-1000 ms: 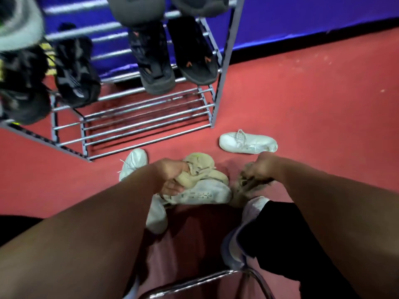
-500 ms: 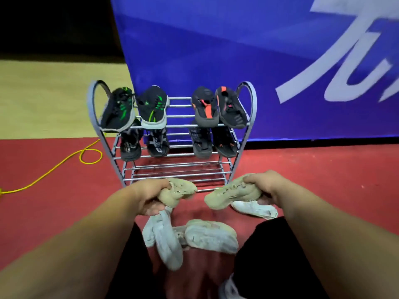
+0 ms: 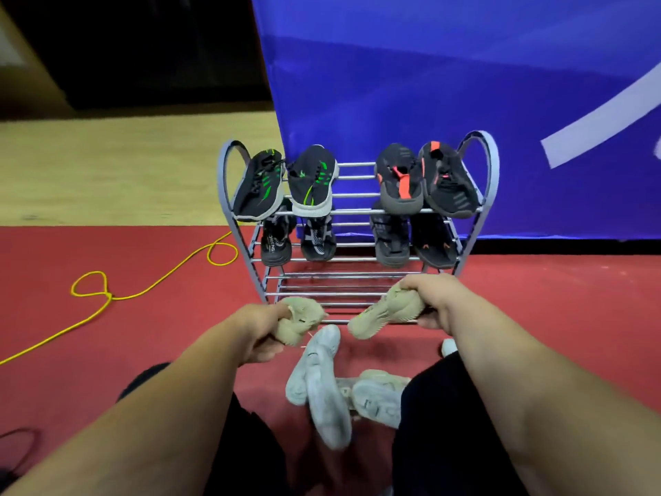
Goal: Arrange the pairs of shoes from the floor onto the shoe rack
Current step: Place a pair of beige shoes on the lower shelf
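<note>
Red floor by the shoe rack — my left hand grips 1 tan shoe, my right hand the other tan shoe, both near the bottom shelf; toes might slip between its bars.

the grey metal-tube shoe rack is one flat tone. the black mesh sneakers show bright green stripes; the charcoal knit sneakers show coral-red bands. the left sand-beige soft shoe and the right sand-beige soft shoe are plain. the off-white worn sneakers are pale throughout. the dull red floor contrasts with the thin yellow cable, and the royal-blue fabric banner bears a white stroke.
</note>
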